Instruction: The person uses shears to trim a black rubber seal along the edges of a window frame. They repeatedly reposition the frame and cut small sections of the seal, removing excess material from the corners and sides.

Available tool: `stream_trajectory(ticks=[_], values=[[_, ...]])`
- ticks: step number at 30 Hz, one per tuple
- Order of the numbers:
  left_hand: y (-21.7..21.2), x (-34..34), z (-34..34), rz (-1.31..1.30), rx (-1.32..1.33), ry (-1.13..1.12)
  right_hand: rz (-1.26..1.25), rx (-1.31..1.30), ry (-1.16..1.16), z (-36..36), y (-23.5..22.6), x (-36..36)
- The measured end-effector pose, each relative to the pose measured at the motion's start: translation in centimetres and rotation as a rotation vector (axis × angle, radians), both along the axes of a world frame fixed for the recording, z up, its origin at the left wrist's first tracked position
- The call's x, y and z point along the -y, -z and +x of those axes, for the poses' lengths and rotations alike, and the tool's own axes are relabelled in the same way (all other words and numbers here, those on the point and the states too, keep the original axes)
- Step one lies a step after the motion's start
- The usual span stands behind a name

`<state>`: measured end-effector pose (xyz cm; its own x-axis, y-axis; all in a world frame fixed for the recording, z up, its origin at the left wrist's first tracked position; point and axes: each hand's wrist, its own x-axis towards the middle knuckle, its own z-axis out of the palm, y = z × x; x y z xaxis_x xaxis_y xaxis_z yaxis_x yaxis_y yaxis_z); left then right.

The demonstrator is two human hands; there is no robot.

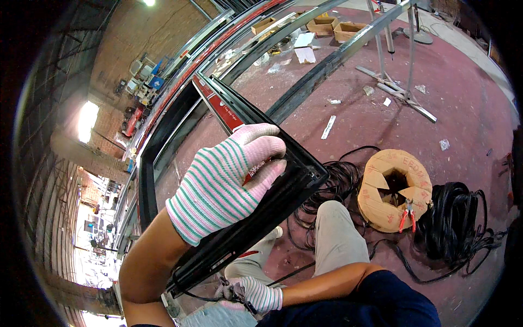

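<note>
A dark metal window or door frame slants in front of me, with red printed film along one bar. My left hand, in a pink glove with green stripes, wraps its fingers over the frame near the corner. Lower down, beside my legs, my right hand in a similar striped glove is closed. A thin black rubber strip runs through or past it. A small dark object at its fingers is too unclear to name.
Right of my knee lies a round cardboard-covered roll with red-handled pliers on it. Black strip lies coiled in a heap and a looser tangle. Steel rails, a stand and open cardboard boxes are farther off.
</note>
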<state>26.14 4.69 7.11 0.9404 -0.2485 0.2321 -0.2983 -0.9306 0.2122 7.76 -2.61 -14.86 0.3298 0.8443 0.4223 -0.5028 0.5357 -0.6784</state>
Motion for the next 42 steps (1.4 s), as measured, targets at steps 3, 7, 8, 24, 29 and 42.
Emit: stream_trajectory(ticks=[3, 7, 8, 24, 29, 42], values=[[0.3, 0.3, -0.3, 0.005, 0.040, 0.001, 0.013, 0.037, 0.015, -0.4, 0.0, 0.1], [0.2, 1.1, -0.1, 0.083, 0.053, -0.001, 0.039, -0.042, -0.007, -1.5, 1.1, -0.5], [0.2, 1.2, -0.2, 0.073, 0.029, -0.014, 0.040, -0.040, 0.003, -1.7, 1.2, -0.4], [0.6, -1.2, -9.0, -0.030, 0.001, -0.210, 0.005, 0.162, 0.209, -0.4, 1.1, 0.9], [0.3, -2.0, -13.4, -0.031, -0.035, -0.328, -0.016, 0.018, 0.178, 1.6, 1.4, 1.8], [2.0, -3.3, -26.0, 0.220, 0.056, -0.634, -0.452, 0.386, 0.436, 6.2, 1.8, 5.3]])
